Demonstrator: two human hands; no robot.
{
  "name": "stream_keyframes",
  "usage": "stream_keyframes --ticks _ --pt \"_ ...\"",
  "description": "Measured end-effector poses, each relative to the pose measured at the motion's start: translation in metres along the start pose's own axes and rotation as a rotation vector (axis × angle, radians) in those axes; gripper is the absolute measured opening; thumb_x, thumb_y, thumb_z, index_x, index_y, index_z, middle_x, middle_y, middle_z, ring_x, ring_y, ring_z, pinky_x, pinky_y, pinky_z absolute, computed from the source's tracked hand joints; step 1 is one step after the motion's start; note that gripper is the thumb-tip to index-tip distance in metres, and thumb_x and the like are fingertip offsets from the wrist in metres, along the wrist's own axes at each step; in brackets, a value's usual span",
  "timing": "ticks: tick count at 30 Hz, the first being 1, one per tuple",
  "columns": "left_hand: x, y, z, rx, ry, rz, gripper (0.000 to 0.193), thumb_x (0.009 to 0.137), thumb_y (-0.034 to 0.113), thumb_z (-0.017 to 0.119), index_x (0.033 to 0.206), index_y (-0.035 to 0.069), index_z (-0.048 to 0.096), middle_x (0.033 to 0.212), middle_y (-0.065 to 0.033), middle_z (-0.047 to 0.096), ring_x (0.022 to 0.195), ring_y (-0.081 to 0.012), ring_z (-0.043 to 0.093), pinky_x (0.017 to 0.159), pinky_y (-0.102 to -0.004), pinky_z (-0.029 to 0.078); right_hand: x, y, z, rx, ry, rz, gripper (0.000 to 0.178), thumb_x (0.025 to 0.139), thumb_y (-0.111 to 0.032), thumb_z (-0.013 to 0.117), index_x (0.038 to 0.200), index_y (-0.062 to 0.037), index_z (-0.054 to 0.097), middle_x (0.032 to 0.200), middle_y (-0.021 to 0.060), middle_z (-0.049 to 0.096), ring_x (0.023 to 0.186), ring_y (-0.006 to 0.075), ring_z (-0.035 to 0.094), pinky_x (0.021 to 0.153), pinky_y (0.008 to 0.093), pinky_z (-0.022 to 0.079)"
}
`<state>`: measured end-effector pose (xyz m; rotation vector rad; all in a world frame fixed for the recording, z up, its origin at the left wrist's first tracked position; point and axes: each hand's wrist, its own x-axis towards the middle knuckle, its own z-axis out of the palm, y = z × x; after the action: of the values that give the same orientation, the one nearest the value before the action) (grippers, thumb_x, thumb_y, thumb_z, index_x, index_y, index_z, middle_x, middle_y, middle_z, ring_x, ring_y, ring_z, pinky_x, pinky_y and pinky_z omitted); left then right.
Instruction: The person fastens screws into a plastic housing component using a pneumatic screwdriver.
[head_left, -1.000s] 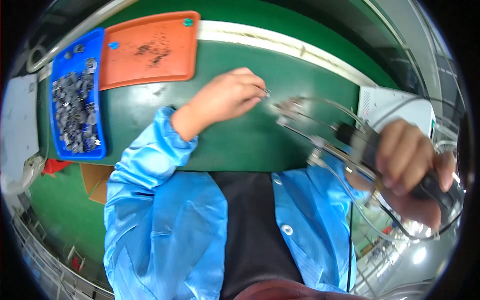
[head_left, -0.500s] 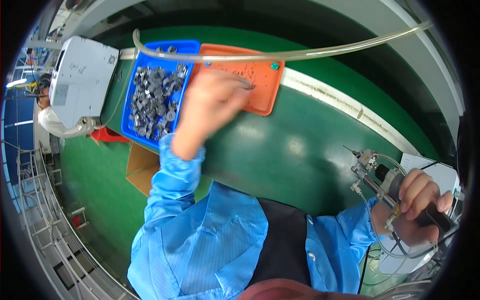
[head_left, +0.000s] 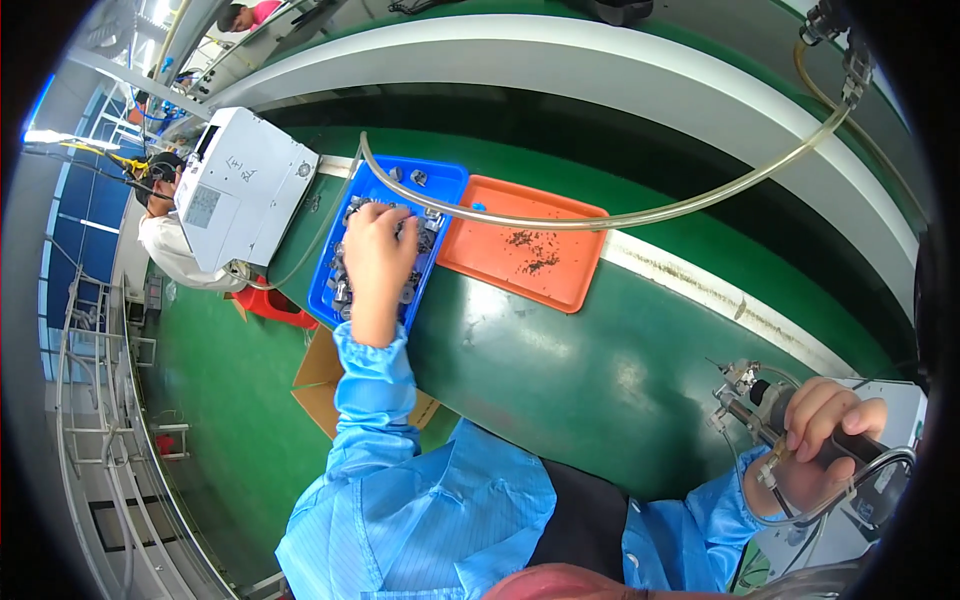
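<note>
My left hand (head_left: 378, 262) reaches into a blue tray (head_left: 455, 185) heaped with small grey and metallic parts (head_left: 345, 285). Its fingers bend down among them, with a gap between thumb and forefinger; the fingertips are partly hidden. Beside that tray, on its right, lies an orange tray (head_left: 480, 250) with many tiny dark pieces (head_left: 538, 262) scattered in it. At the far right my right hand (head_left: 825, 425) is wrapped round a dark-handled tool (head_left: 772, 405) with a slim metal tip and thin hoses. The tip points up and left, away from both trays.
A clear hose (head_left: 660, 215) arcs above both trays. A white machine (head_left: 250, 185) stands left of the blue tray, near a person (head_left: 165, 235) in white. Another white unit (head_left: 900, 405) sits behind my right hand. An open cardboard box (head_left: 318, 375) is below the green bench (head_left: 500, 345).
My left hand has moved from over the orange tray into the blue one. My right hand still grips the tool. The whole view has shifted, so things sit lower and farther right.
</note>
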<state>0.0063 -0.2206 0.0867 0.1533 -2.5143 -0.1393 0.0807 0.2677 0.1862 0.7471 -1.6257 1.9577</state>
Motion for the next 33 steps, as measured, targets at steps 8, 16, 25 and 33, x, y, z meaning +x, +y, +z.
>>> stream_keyframes --ticks 8,16,25,33 --pt "-0.044 0.216 0.047 -0.863 0.048 0.69 0.026 0.067 0.012 0.073 0.064 0.011 0.047 0.068 -0.0046 0.048 0.067 -0.0262 0.055 0.059 -0.0428 0.042 -0.006 -0.003 0.001 0.073 -0.052 0.034 0.039 0.099 -0.043 0.066 0.109 -0.0087 0.048 0.063 -0.0024 0.048 0.056 0.0103 0.046 0.058 0.0256 0.035" --pt "-0.091 0.238 0.076 -1.165 -0.113 1.015 0.032 0.067 0.015 0.074 0.059 0.011 0.043 0.067 -0.0035 0.045 0.064 -0.0247 0.052 0.055 -0.0395 0.038 -0.006 0.004 0.005 0.071 0.002 0.014 0.036 0.1 -0.04 0.064 0.107 -0.0092 0.048 0.063 -0.002 0.047 0.056 0.0101 0.046 0.058 0.0244 0.035" --pt "-0.091 0.225 0.076 -1.309 -0.185 0.908 0.033 0.069 0.005 0.069 0.055 0.011 0.04 0.06 -0.004 0.04 0.056 -0.026 0.049 0.05 -0.04 0.036 -0.004 0.006 0.006 0.07 0.013 0.018 0.036 0.099 -0.039 0.067 0.102 -0.0097 0.047 0.059 -0.0017 0.047 0.052 0.011 0.046 0.055 0.0255 0.036" --pt "-0.089 0.226 0.072 -1.34 -0.167 0.916 0.043 0.077 0.0 0.07 0.056 0.01 0.034 0.059 -0.0041 0.037 0.052 -0.0246 0.046 0.048 -0.0409 0.034 -0.002 0.005 0.009 0.052 0.104 0.045 0.032 0.095 -0.028 0.073 0.098 -0.0083 0.047 0.06 0.0014 0.049 0.05 0.0127 0.047 0.052 0.0262 0.037"
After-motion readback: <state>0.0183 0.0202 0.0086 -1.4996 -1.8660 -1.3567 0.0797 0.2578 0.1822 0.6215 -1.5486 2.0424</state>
